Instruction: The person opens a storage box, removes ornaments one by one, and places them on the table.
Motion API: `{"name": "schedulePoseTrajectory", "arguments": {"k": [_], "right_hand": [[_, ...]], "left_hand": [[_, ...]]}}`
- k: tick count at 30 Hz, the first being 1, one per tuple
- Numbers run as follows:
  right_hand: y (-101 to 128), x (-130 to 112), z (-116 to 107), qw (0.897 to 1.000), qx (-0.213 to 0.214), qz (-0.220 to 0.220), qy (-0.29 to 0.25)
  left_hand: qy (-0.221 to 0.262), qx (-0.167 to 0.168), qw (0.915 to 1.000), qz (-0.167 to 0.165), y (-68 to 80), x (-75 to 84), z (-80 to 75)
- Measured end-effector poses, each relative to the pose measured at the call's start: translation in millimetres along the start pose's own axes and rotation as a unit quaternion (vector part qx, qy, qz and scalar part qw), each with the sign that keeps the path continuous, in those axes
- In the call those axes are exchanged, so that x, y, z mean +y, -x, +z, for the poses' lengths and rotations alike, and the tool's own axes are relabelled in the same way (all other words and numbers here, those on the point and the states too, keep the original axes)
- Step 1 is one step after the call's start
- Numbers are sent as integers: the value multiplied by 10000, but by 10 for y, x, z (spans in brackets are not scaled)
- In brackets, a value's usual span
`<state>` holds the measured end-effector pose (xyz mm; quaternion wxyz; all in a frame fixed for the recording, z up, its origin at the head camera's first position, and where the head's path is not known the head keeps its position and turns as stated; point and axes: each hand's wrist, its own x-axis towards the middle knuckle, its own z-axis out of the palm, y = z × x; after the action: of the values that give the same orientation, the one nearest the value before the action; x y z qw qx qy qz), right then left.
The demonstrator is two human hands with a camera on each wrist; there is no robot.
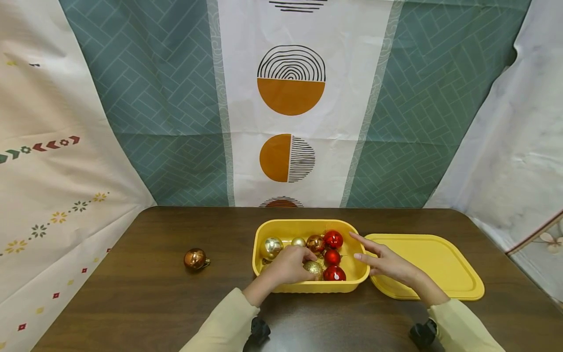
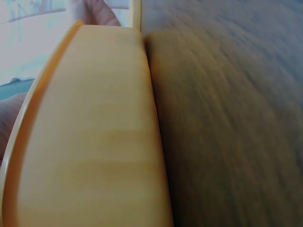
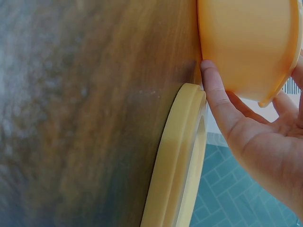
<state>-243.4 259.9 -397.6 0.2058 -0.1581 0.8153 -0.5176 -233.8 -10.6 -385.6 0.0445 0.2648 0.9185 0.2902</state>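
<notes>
A yellow plastic box (image 1: 308, 287) holds several shiny Christmas baubles. Inside it, my left hand (image 1: 288, 265) reaches over the front rim, thumb and fingers curled about a glittery gold bauble (image 1: 313, 268). Three red baubles, one of them a shiny red bauble (image 1: 333, 239), lie in the right half. Around the hand are a copper bauble (image 1: 315, 243), a pale gold bauble (image 1: 271, 248) and a smaller gold bauble (image 1: 298, 242). My right hand (image 1: 391, 264) is at the box's right end, fingers spread and fairly straight. In the right wrist view its thumb touches the box wall (image 3: 246, 47).
A yellow lid (image 1: 433, 264) lies flat on the table to the right of the box, partly under the right hand. One brown bauble (image 1: 195, 259) sits apart on the dark wooden table (image 1: 145, 308) at left. A patterned curtain (image 1: 176, 122) hangs behind.
</notes>
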Motion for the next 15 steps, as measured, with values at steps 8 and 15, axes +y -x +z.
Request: {"name": "schedulePoseTrajectory", "arguments": {"k": [8, 15], "right_hand": [[2, 15, 8, 9999, -32, -28, -109], [6, 1, -2, 9999, -30, 3, -104]], "left_hand": [[416, 267, 9988, -16, 56, -14, -121], [770, 771, 9940, 93, 194, -99, -401]]}}
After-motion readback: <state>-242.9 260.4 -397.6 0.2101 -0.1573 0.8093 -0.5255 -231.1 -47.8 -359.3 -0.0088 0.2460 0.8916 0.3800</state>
